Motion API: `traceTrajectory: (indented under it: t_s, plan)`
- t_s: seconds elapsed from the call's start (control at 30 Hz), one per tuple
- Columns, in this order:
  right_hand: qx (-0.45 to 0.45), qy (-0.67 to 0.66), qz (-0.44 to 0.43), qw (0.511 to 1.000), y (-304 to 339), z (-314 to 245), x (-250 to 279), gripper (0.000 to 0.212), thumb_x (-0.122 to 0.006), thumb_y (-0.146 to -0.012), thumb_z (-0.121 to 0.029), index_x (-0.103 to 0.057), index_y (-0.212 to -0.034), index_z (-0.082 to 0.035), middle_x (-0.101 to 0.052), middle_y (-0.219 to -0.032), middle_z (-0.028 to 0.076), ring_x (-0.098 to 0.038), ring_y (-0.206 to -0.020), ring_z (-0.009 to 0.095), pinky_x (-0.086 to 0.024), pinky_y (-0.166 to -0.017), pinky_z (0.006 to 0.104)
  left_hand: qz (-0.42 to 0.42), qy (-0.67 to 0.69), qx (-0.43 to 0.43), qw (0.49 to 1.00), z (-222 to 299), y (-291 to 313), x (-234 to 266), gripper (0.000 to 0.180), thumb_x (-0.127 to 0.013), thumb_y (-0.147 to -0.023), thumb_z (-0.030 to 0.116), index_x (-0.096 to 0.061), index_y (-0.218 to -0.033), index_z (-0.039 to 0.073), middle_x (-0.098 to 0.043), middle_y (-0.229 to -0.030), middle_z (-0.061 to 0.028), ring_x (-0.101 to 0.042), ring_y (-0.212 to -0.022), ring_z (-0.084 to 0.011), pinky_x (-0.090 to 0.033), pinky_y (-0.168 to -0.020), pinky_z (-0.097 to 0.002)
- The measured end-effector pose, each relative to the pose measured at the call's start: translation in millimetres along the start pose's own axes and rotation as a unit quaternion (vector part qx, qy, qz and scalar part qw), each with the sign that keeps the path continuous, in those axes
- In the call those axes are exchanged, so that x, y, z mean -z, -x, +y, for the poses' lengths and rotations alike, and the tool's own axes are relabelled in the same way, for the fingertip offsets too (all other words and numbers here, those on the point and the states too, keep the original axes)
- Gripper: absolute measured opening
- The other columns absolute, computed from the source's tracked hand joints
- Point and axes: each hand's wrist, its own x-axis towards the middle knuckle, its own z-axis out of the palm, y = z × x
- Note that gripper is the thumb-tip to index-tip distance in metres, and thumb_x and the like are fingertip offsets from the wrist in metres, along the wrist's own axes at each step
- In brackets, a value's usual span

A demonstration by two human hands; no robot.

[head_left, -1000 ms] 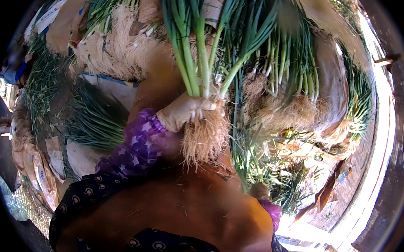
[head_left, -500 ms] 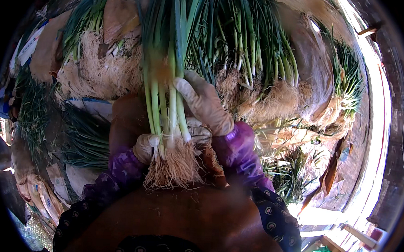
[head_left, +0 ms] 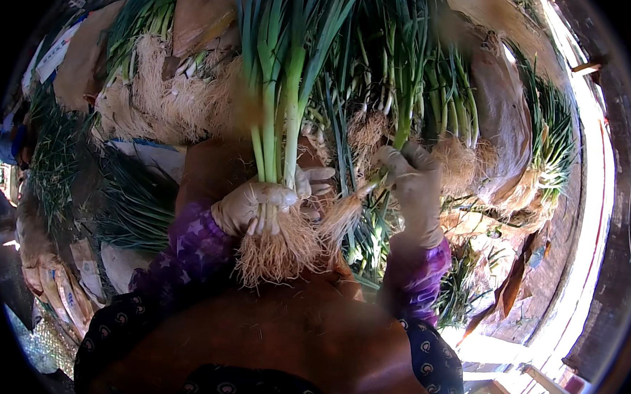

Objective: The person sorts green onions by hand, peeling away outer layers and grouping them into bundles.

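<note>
My left hand (head_left: 255, 205), in a pale glove, is closed round the white lower stems of a bunch of green onions (head_left: 292, 122). Long green leaves rise above that hand, and a mat of tan roots (head_left: 274, 248) hangs below it. To the right, my gloved right hand (head_left: 416, 191) pinches a separate green onion (head_left: 365, 188) low on its stem. Its roots point left, close to the bunch's roots; part of its stem is hidden by my fingers.
More rooted green onions (head_left: 457, 108) lie in heaps at the far side. A root-covered pile (head_left: 165, 95) stands at the far left, with loose leaves (head_left: 136, 203) nearer. Cloudy plastic sheeting (head_left: 502, 120) and another onion bundle (head_left: 554, 137) are at right.
My right hand has left the bunch, moved right and now grips a single green onion. My left hand now shows wrapped round the bunch's stems, and the bunch has shifted slightly right.
</note>
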Motion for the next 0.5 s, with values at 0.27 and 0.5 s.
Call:
traceTrajectory:
  t_s: [0.27,0.5]
  plan:
    - [0.004,-0.093,-0.101,0.991,28,28,-71,0.008,-0.063,-0.082,-0.013,-0.061,-0.083,-0.005,-0.059,-0.060,0.004,-0.052,-0.045,0.011,-0.040,-0.038,0.0284,0.085,0.099,0.076,0.989,-36,-7,18,0.032,-0.060,-0.074,0.010,-0.054,-0.104,-0.001,-0.056,-0.079,-0.0064,-0.056,-0.064,-0.0122,-0.047,-0.050,-0.0222]
    - [0.128,-0.473,-0.417,0.765,57,69,-18,0.035,-0.048,-0.092,-0.020,-0.052,-0.119,0.002,-0.059,-0.059,0.012,-0.046,-0.036,0.012,-0.036,-0.031,0.0261,0.084,0.065,-0.019,0.994,-5,2,14,0.028,-0.056,-0.075,0.017,-0.056,-0.094,-0.004,-0.053,-0.071,-0.0046,-0.051,-0.060,-0.0090,-0.044,-0.049,-0.0194]
